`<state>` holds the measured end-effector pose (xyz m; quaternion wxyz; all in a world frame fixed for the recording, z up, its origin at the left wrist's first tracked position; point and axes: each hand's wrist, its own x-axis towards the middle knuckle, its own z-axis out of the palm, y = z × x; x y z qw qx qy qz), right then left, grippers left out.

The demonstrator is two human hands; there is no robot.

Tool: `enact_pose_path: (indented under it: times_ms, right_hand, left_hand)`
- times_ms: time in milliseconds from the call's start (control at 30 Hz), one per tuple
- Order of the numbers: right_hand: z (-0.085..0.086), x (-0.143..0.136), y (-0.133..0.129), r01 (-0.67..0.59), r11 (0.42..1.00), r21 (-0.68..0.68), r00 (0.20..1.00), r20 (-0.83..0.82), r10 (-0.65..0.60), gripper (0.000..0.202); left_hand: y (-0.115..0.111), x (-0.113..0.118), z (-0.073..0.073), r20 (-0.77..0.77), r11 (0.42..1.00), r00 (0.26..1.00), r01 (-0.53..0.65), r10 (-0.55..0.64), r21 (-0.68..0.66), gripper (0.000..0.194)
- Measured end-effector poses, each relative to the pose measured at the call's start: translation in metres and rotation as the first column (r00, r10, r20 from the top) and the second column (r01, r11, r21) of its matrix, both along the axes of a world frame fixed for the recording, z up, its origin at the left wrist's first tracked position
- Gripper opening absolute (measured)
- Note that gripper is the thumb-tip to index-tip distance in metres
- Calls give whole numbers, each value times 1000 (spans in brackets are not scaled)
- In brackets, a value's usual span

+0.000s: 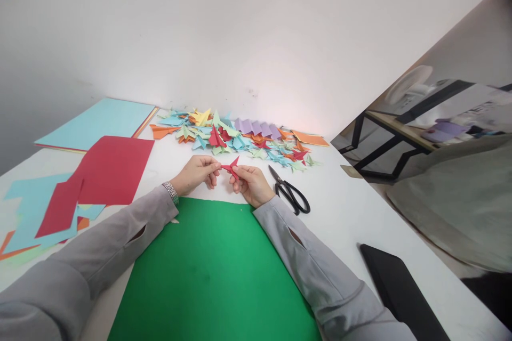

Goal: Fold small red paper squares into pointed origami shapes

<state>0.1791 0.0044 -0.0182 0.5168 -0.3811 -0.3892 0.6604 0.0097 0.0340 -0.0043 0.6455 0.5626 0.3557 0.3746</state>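
Between my two hands is a small red folded paper figure (231,169) with pointed ends, held above the white table just past the green mat. My left hand (202,173) pinches its left tip between thumb and fingers. At its right side, my right hand (251,182) grips the folded body, covering part of it. A heap of colourful folded paper figures (216,137) lies behind my hands. Black-handled scissors (288,192) rest to the right of my right hand, their blades pointing away from me.
Red paper sheets (116,170) and coloured scraps (30,213) lie at left, with a stack of light blue sheets (100,122) behind. The green mat (216,272) covers the near middle. A black tablet-like object (400,287) sits at right. A wall (240,37) bounds the table's back.
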Motion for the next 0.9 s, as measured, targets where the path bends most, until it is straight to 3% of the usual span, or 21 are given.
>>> enact_pose_path:
  times_ms: [267,500,767,900]
  right_hand:
    - [0,0,0,-10,1000,18,1000,11,10,25]
    - [2,0,-1,-1,1000,20,1000,10,0,24]
    - [0,-1,-2,-20,999,49,999,28,18,29]
    - [-1,-1,-3,-35,998,49,998,50,33,30]
  left_hand:
    - [1,-2,1,46,998,998,47,-44,-51,22]
    - [3,-3,2,113,993,993,-8,22,-120,21]
    - [-2,1,4,-14,1000,1000,-18,18,-16,32]
    - [-1,2,3,-99,999,995,31,-29,21,30]
